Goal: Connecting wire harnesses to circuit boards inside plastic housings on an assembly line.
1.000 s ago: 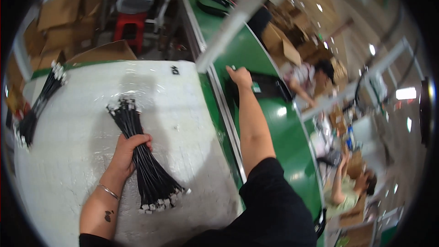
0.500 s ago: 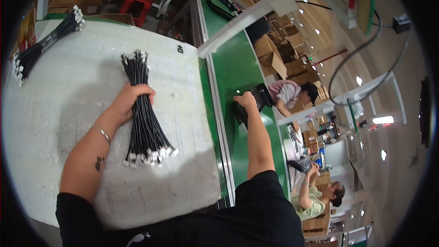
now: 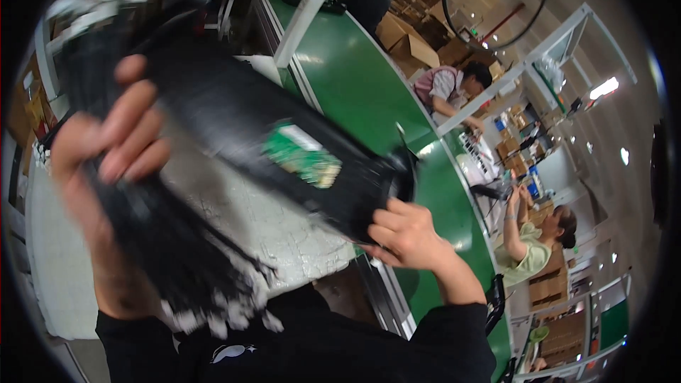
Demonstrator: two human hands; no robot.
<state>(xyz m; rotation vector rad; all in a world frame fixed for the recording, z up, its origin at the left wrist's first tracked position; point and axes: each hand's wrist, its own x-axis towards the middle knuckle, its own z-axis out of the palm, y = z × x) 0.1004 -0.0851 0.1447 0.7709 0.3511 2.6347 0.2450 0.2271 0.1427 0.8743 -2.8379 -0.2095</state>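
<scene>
My left hand (image 3: 117, 128), smeared by motion, is wrapped round a bundle of black cables (image 3: 163, 234). White connectors (image 3: 220, 312) fan out at the bundle's ends. In my right hand (image 3: 408, 234) is the near right end of a long black plastic housing (image 3: 234, 113), raised over the padded table and tilted up to the left. A small green circuit board (image 3: 301, 154) with a white patch lies on the housing's face. The housing's far left end is blurred and passes behind the cables and close to my left fingers; whether they touch it I cannot tell.
A white padded table top (image 3: 57, 262) lies below the cables. To the right runs a long green work surface (image 3: 355, 64) with black parts (image 3: 305, 0) at its far end. A white metal post (image 3: 312, 14) rises beside it. Co-workers (image 3: 528, 241) sit along its right side.
My right hand has lifted the black housing off the green surface and brought it left over the padded table. My left hand has raised the cable bundle closer. My view has shifted.
</scene>
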